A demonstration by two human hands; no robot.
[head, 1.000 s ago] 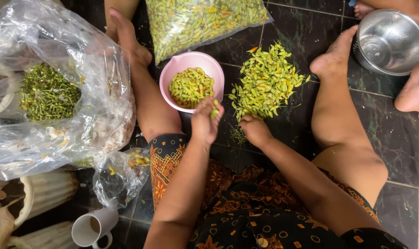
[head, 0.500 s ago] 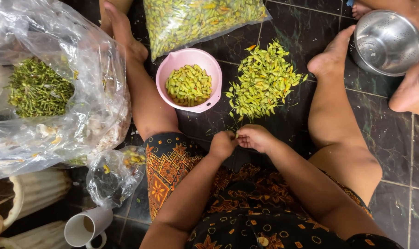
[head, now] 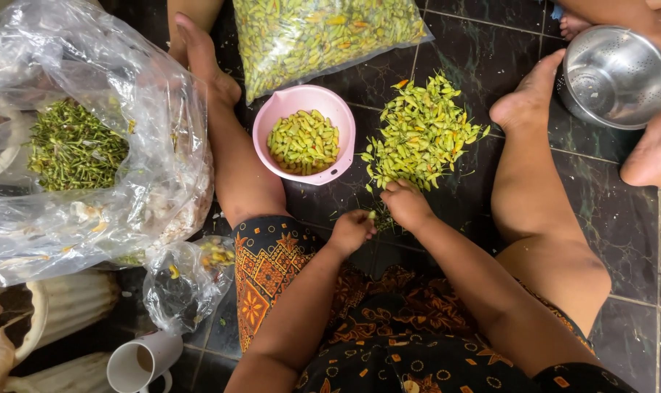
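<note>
left hand (head: 351, 231) pinches chilli (head: 372, 215) | right hand (head: 407, 205) at chilli pile (head: 422, 131) | pink bowl (head: 276, 116)

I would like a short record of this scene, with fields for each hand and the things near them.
left hand: left hand pinches one small green chilli at its fingertips
right hand: right hand rests at the near edge of the loose pile of green chillies on the dark tiled floor
bowl: round pink plastic bowl holding green chillies
bag: clear plastic bag with green stems
other: steel colander; white mug
</note>
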